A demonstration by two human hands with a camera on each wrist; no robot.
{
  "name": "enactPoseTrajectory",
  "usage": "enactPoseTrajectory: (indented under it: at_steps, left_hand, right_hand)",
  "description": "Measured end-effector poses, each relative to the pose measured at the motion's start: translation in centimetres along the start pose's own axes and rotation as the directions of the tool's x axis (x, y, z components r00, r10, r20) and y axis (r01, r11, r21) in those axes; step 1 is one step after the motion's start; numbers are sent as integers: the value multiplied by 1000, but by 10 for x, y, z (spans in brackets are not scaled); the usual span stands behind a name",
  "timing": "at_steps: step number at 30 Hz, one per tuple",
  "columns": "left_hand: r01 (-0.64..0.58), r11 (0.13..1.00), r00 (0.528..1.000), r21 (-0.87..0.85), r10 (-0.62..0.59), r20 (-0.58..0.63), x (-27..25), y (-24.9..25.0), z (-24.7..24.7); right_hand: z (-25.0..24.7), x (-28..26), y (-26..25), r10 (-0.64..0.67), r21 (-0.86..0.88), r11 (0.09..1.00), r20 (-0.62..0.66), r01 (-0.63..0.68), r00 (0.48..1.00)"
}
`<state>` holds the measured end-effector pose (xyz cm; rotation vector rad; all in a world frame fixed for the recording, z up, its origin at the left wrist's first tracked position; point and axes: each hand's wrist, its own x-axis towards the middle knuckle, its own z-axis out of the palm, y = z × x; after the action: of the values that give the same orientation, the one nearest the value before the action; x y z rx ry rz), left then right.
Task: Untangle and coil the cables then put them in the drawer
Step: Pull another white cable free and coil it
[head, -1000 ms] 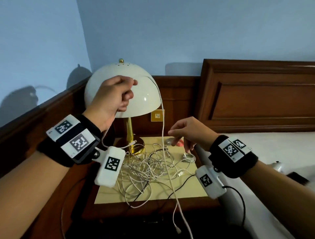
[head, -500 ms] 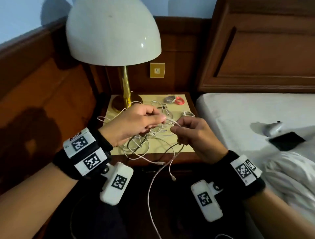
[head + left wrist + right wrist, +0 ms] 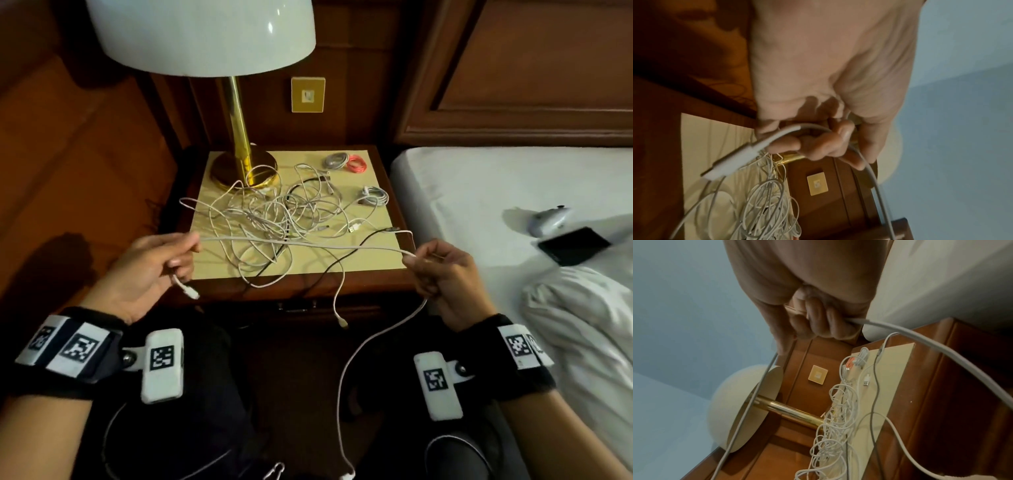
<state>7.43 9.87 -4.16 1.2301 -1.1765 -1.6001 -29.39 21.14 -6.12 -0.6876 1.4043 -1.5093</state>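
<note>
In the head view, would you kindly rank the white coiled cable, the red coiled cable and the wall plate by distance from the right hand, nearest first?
Measured from the right hand:
1. White coiled cable, at the nightstand's right edge, nearest.
2. Red coiled cable, at the back right corner, beside a grey coil.
3. Wall plate, on the wood panel behind the nightstand, farthest.

- L forearm bare; black wrist band [image 3: 72,356] w/ white panels carrying black square-code markers.
- White rounded camera box [image 3: 161,365] clipped beside L band, one code marker on its face, metal stud at the joint.
- R forearm bare; same black band [image 3: 524,356], white coded panels.
- White box [image 3: 437,385] beside R band, thin dark lead trailing below.
</note>
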Motion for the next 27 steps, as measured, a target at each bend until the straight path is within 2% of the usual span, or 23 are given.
enactPoseTrajectory:
  at_steps: [2,5,9,11,14,16,20,21,23,25,27]
  left_hand:
    - [79,995,997,-54,-79,-7,2,-1,-4]
    - [182,961,983,-210,-171,71,3,0,-5]
    - [138,866,986,-481,-77,145,-1,2,8]
    - [83,815,992,-573,-12,128,-2,3,19]
    - [-9,745,998,-666,43,35,-2,6,41]
    - [-64,719,997,-693,70,-19,-2,6,54]
    - [-141,668,990,-731,117,-83,-1,5,72]
    - [-166,686,986,-708,125,-111,-1,5,74]
    - [-247,801,967,-546,168,-190,0,1,77]
    - [-305,934,938,-184,260,-230,-2,-6,80]
    - [-292,946,934,144,314,-169,-5,-16,82]
  right_hand:
    - [-1,4,7,8,-42,999,-68,-11,998]
    - [1,10,16,48,-90,994,-163,-64,985]
    - [11,11,28,77,-160,981,-212,-112,974]
    - [17,7,33,58,-236,966,-208,-108,976]
    - [29,-4,38,45,-388,918,-112,-85,993]
    - [37,-13,46,108,-423,900,-12,-103,994]
    - [48,-27,60,247,-432,891,196,-142,949]
    - [49,-30,60,256,-429,893,239,-135,937]
    - [52,-34,59,249,-413,905,324,-100,913]
    - [54,-37,55,218,-374,926,395,-60,892]
    - [55,-39,49,167,-305,952,432,-31,886]
